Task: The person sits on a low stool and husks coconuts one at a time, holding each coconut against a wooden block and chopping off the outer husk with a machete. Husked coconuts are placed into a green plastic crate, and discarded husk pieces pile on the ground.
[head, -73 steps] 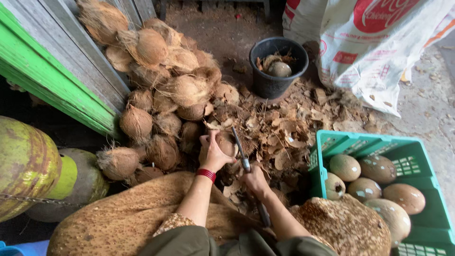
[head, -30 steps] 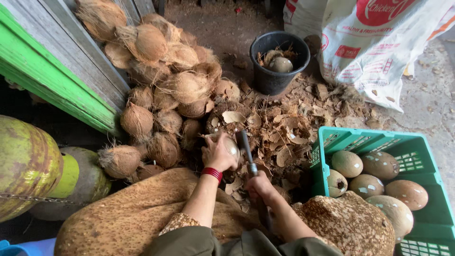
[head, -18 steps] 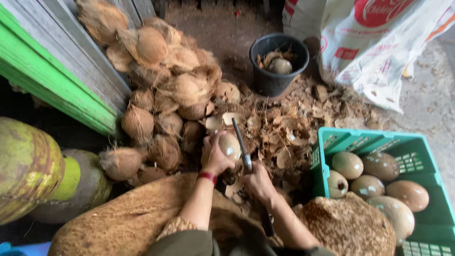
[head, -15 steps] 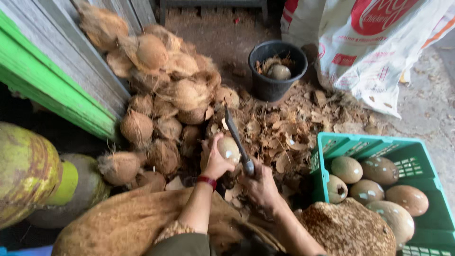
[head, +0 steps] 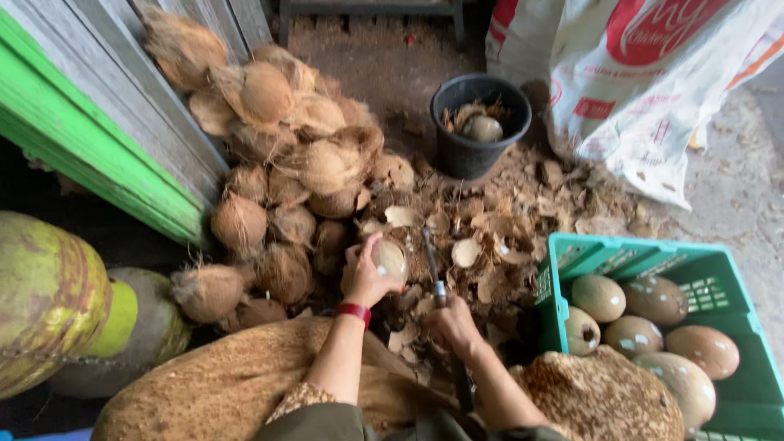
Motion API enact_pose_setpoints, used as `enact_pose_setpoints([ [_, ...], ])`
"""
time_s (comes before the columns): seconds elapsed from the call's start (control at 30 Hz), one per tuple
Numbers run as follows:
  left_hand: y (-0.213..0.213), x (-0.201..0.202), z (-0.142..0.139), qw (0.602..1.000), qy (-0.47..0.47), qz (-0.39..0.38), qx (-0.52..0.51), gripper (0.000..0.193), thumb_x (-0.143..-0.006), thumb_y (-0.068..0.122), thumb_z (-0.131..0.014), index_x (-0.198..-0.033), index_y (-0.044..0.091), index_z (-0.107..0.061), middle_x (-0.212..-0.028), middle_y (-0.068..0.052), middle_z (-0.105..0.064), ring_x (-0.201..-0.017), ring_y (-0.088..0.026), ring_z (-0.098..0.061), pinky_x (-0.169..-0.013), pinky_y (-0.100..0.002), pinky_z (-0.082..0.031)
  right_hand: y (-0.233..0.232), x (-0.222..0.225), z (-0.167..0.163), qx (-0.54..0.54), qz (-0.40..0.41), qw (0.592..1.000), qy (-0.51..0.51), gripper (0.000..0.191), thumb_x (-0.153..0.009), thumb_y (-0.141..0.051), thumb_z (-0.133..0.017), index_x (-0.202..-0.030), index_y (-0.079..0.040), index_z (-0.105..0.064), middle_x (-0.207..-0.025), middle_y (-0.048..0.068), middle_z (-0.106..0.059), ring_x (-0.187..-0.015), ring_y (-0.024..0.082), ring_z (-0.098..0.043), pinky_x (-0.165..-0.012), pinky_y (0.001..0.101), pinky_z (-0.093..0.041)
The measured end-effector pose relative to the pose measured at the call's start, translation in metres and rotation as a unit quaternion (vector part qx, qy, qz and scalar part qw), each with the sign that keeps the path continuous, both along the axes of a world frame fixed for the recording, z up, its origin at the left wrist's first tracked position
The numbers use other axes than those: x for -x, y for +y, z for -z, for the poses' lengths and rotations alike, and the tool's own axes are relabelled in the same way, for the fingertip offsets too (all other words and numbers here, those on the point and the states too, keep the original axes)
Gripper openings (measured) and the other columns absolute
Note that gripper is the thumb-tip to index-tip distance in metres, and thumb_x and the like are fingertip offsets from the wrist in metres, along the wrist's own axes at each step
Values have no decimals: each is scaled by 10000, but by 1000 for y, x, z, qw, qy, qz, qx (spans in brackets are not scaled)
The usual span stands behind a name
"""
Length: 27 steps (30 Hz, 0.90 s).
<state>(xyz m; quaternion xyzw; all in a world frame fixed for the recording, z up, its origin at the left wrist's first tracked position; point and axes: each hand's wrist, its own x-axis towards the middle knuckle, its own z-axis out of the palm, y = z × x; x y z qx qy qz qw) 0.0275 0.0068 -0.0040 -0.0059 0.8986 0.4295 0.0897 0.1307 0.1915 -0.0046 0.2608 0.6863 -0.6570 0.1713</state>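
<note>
My left hand (head: 366, 282), with a red band at the wrist, grips a small pale coconut (head: 390, 258) held over the shell scraps. My right hand (head: 452, 322) is closed around the handle of a long dark knife (head: 430, 260), whose blade points away from me and lies right beside the coconut. A heap of brown husked coconuts (head: 286, 171) is stacked against the wooden wall just left of my hands. Shell pieces (head: 482, 245) cover the ground in front.
A teal plastic crate (head: 563, 318) at the right holds several peeled coconuts. A black bucket (head: 480, 155) with scraps stands beyond the shell pile. A white printed sack (head: 653, 90) lies at the top right. Yellow-green drums (head: 49, 302) sit at the left, under a green beam (head: 90, 147).
My left hand has kept its grip on the coconut. The knife in my right hand has shifted along the coconut's side, with the blade swinging slightly. The camera view has moved a little.
</note>
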Motion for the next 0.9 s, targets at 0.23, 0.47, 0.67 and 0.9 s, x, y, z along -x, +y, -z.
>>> enact_pose_setpoints([
  [0.23, 22, 20, -23, 987, -96, 34, 122, 1289, -430, 161, -957, -1493, 354, -252, -1399, -119, -436, -1313, -416, -437, -1111, -557, -407, -21, -1, -25, -112, -72, 962, 239, 98, -869, -38, -619, -835, -65, -531, -615, 21, -509, -508, 127, -452, -447, 300, -388],
  [0.47, -3, 23, -13, 992, -100, 64, 52, 1163, -438, 155, -943, -1423, 317, -347, -1423, -96, -469, -1324, -339, -525, -1098, -461, -507, 7, 14, 41, -35, -43, 996, -70, 73, -840, -6, -592, -776, 4, -625, -576, 90, -597, -388, 171, -498, -350, 330, -390],
  [0.67, -12, 25, -4, 991, -54, 106, -67, 1178, -468, 57, -929, -1469, 337, -374, -1518, -145, -358, -1360, -378, -472, -1114, -496, -481, -2, 5, 42, -25, -56, 998, -34, 129, -797, 13, -696, -786, 8, -568, -583, 76, -563, -391, 169, -496, -352, 333, -403],
  [0.9, 16, 19, -18, 990, -111, 19, 86, 1274, -465, 193, -993, -1512, 366, -289, -1446, -155, -406, -1266, -408, -551, -1049, -537, -524, -13, 8, -9, -95, -88, 989, 70, 152, -780, 23, -703, -822, -33, -568, -641, 37, -641, -484, 131, -613, -425, 279, -527],
])
